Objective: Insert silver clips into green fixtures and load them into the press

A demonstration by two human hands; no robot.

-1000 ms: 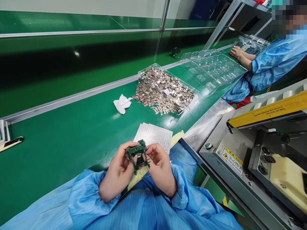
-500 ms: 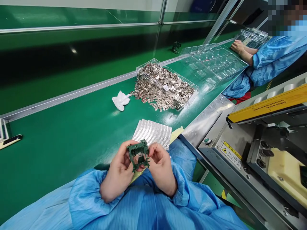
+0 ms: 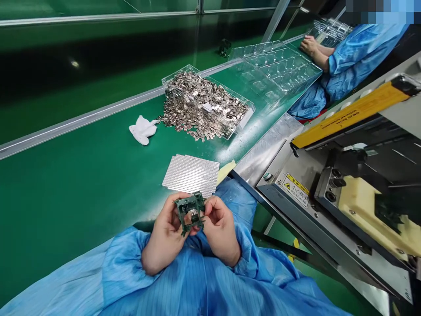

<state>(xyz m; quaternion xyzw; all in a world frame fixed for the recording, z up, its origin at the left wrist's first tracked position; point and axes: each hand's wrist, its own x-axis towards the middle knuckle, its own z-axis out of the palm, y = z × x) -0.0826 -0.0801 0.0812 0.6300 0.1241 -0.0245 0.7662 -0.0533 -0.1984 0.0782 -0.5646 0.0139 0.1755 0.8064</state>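
Note:
Close to my body, a small dark green plastic frame (image 3: 185, 204) with an open middle is held between both hands. My left hand (image 3: 166, 235) is closed around its left side. My right hand (image 3: 221, 228) grips its right side, thumb and fingers drawn together at the edge. Inside the frame's opening some fingertips and a small shiny part show; I cannot make out that part clearly. Just beyond the hands lies a stack of silvery gridded sheets (image 3: 192, 173) on the green table.
A clear tray (image 3: 243, 125) overflows with small metal pieces (image 3: 204, 105). Left of it lies a crumpled white cloth (image 3: 143, 130). Clear moulded trays (image 3: 279, 72) stand farther back, near a co-worker's hands (image 3: 311, 46). A machine with a yellow bar (image 3: 348, 116) occupies the right side.
My view has turned to the right, so the table, trays and machine appear shifted left and up. Both hands keep their hold on the green frame, which is tilted slightly differently.

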